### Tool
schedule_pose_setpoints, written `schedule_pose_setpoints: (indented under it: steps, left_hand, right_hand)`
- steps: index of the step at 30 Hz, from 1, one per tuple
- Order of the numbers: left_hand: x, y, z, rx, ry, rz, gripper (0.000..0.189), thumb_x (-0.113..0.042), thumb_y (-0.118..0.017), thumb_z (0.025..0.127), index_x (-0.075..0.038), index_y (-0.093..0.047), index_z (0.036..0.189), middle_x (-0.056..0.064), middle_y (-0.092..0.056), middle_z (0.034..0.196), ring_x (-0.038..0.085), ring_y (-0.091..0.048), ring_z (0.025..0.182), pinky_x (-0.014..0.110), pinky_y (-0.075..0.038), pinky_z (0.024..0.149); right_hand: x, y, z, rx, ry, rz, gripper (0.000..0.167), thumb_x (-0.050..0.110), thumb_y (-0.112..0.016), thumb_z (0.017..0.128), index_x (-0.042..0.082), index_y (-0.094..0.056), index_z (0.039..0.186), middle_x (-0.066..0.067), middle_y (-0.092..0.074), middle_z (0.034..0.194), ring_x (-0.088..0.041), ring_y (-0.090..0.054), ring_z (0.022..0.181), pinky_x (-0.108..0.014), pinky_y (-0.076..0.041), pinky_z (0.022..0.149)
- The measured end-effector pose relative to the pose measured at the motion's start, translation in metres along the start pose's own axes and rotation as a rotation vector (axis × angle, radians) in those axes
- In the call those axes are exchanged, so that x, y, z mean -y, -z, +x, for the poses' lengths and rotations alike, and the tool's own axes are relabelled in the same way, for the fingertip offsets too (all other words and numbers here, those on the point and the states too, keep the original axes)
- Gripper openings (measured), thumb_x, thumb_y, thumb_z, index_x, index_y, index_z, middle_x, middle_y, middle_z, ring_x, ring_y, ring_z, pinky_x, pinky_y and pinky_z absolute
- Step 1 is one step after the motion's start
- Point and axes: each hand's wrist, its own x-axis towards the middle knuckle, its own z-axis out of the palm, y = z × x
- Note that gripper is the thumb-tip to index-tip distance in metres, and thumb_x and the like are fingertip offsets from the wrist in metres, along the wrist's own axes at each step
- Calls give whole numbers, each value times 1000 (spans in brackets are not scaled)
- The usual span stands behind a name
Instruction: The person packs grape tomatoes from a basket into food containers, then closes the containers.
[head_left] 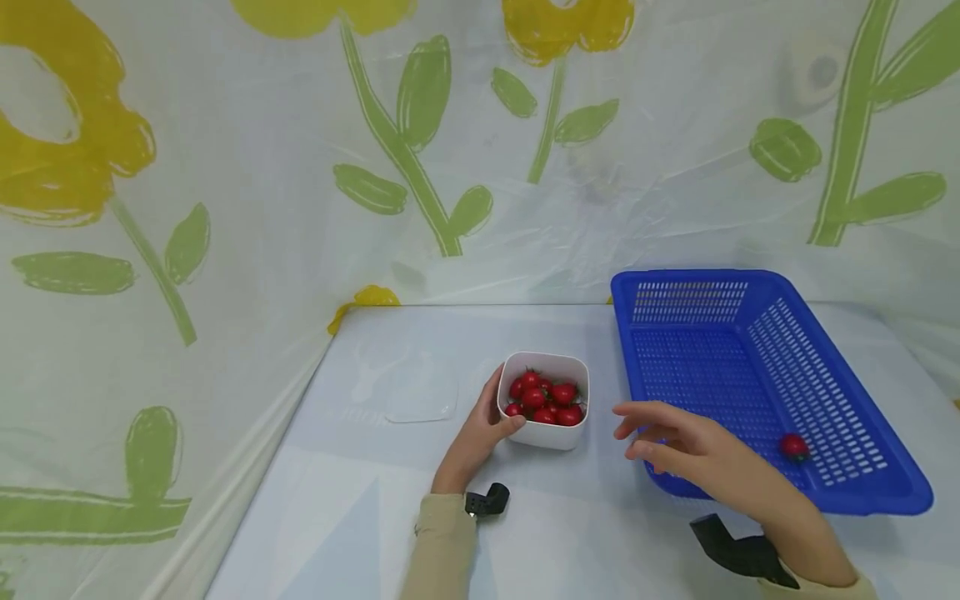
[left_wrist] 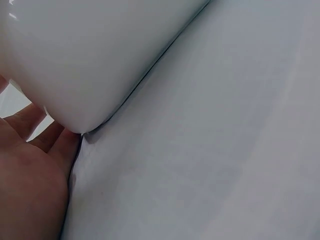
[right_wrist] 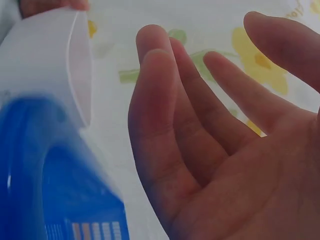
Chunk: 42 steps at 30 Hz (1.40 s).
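A white square tub [head_left: 549, 437] stands on the table, filled with several cherry tomatoes [head_left: 534, 398]. My left hand [head_left: 480, 437] grips its left side, thumb over the near rim and fingers along the outer wall. The left wrist view shows the fingers [left_wrist: 37, 125] against the lower corner of the tub [left_wrist: 90, 60]. To the right, my right hand [head_left: 693, 450] hovers by the left edge of a blue basket [head_left: 690, 333], overlapping it in the head view. Its fingers [right_wrist: 155, 100] are loosely bent, with nothing between them. One cherry tomato [head_left: 794, 447] lies inside the basket near its right wall.
A clear plastic lid [head_left: 420, 417] lies on the white table [head_left: 337, 500], left of the tub. Behind the table hangs a sheet [head_left: 660, 217] printed with yellow flowers and green leaves. Each wrist carries a black band mount [head_left: 742, 554].
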Motion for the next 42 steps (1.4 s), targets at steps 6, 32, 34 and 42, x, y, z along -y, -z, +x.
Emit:
schedule_pose_setpoints:
  steps: [6,32,34,42]
  left_hand:
    - [-18,2,-3,10,-14,-14,73,-19,-61,83,-35,-19,141,-12,-24,142,10,-21,130,36,-24,104]
    - [-9,2,0,13,-33,-22,74,-15,-61,83,-36,-19,140,-11,-22,143,10,-18,131,37,-23,104]
    - [-12,2,-1,19,-23,-25,74,-14,-61,84,-34,-18,141,-9,-22,144,11,-18,132,38,-23,104]
    - [-29,-4,-9,29,-18,-23,75,-15,-60,84,-23,-16,144,0,-20,146,18,-17,133,41,-22,104]
  right_hand:
    - [0,21,-14,0,-88,-95,39,26,-51,91,15,-46,127,-7,-55,110,-13,-56,94,-28,-51,70]
    - [-60,137,-45,345,-186,-132,35,10,-45,93,-3,-43,125,-8,-54,100,-18,-55,78,-34,-52,57]
    - [-65,141,-45,368,-218,-121,36,10,-47,92,-5,-42,125,-12,-53,101,-20,-56,80,-37,-52,58]
    - [-79,151,-43,366,-368,-189,47,13,-58,85,-6,-42,125,-25,-49,114,-16,-54,82,-36,-52,60]
